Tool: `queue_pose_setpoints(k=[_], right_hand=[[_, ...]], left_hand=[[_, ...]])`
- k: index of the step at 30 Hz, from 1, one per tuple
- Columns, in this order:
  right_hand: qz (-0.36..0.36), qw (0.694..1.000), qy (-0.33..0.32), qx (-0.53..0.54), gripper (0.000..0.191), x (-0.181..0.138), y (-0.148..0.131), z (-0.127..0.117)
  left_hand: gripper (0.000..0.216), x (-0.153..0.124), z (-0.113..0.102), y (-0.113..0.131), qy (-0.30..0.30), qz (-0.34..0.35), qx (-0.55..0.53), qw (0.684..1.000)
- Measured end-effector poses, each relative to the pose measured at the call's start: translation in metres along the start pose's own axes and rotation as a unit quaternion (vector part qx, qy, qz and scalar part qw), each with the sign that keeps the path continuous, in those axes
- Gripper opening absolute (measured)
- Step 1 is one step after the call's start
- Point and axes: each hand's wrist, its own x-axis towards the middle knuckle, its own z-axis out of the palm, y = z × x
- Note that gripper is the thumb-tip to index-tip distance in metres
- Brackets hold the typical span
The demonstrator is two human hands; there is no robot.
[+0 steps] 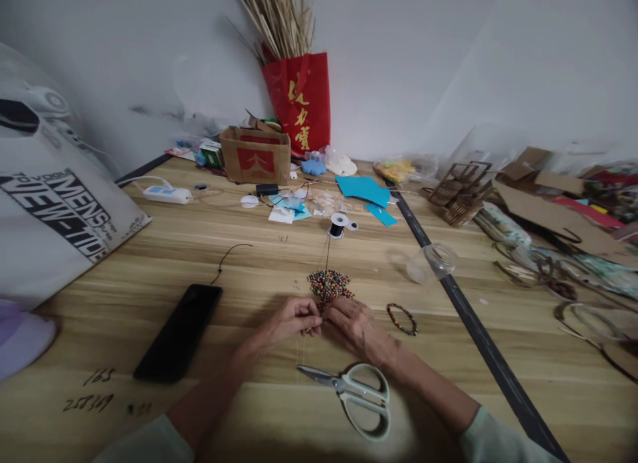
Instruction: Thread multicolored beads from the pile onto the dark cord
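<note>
From the head camera, a pale wood-grain table (149, 250) fills the view, meeting a plain white wall at the back. A dark strip (451, 287) runs across the table on the right.

Both hands meet near the middle of the near half. The left hand (293, 320) has thumb and forefinger pressed together in a pinch, apparently on the end of the black thread (327, 254), though the detail is too small to be sure. The right hand (353, 320) touches it fingertip to fingertip, fingers curled inward and tips hidden, so I cannot tell whether they grip anything.

Just beyond the fingertips lies a heap of multicoloured beads (329, 283). The thread runs from it back to a small spool (337, 225) standing farther up the table.

A finished bead bracelet (401, 319) lies just right of the right hand. Scissors (351, 391) with pale handles lie shut between the forearms, nearer the person. A black phone (179, 330) lies flat to the left, and a clear plastic cup (431, 260) lies on its side near the strip.

At the back stand a cardboard box (256, 156) and a red paper bag (300, 101) holding dry stalks, against the wall. A white power strip (167, 194) lies left of the box, and blue cut sheets (363, 189) right of it. Cardboard pieces (548, 210) crowd the far right, and a white printed bag (54, 217) covers the left edge
</note>
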Motion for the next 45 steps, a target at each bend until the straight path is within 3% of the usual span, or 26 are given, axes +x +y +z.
queue_pose_setpoints(k=[5,8,11,15,20,25,29,33,37,42,45], right_hand=[[-0.029,0.997,-0.062,-0.035,0.015,0.011,-0.004,-0.019],[-0.022,0.996,-0.083,-0.008,0.014,0.023,0.010,-0.031],[0.078,0.996,-0.047,-0.003,0.017,0.043,0.046,-0.044],[0.254,0.962,-0.002,-0.097,0.038,0.079,0.109,-0.056],[0.340,0.924,-0.029,-0.171,0.063,0.122,0.145,-0.049],[0.354,0.918,-0.087,-0.157,0.059,0.148,0.153,-0.033],[0.304,0.936,-0.140,-0.111,0.046,0.153,0.171,-0.042],[0.269,0.945,-0.161,-0.096,0.077,0.146,0.193,-0.061],[0.289,0.940,-0.147,-0.101,0.072,0.142,0.195,-0.063],[0.330,0.928,-0.119,-0.124,0.077,0.152,0.169,-0.042],[0.342,0.920,-0.118,-0.154,0.069,0.161,0.159,-0.033]], left_hand=[[0.039,0.000,0.001,0.000,0.011,0.005,-0.020,1.000],[0.037,-0.003,0.001,0.004,0.027,-0.001,-0.025,0.999],[0.036,-0.008,0.001,0.011,0.018,-0.007,-0.032,0.999],[0.040,-0.011,0.002,0.015,-0.017,-0.016,-0.024,0.999],[0.044,-0.010,0.004,0.012,-0.080,-0.003,-0.017,0.997],[0.041,-0.014,0.006,0.012,-0.147,0.001,-0.013,0.989],[0.040,-0.019,0.007,0.014,-0.219,-0.022,-0.018,0.975],[0.041,-0.022,0.007,0.017,-0.283,-0.031,-0.027,0.958],[0.043,-0.025,0.009,0.020,-0.322,-0.024,-0.023,0.946],[0.044,-0.026,0.015,0.024,-0.346,-0.014,0.002,0.938],[0.047,-0.027,0.016,0.024,-0.350,-0.020,0.010,0.936]])
